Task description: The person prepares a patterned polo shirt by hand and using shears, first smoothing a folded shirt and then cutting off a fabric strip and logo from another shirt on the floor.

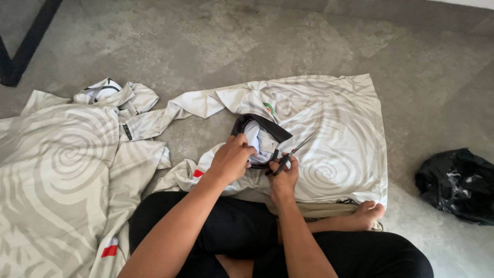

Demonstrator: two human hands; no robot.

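— Clothing on the person, as seen from above?
— Black trousers, plain, without visible markings or seams.
— Sleeves?
— None in view; both forearms are bare up to the frame edge.
— Hands?
— Left hand (231,159) and right hand (284,175): no gloves, rings or watch visible.
— Footwear?
— None; one bare foot (368,212) shows, toes uncovered.

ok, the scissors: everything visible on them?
The scissors have dark handles and slim pale metal blades. The right hand grips the handles; blades point up and right, apparently slightly parted, over the cream swirl-print shirt, beside its black collar, which the left hand holds. Whether the blades touch cloth is unclear.
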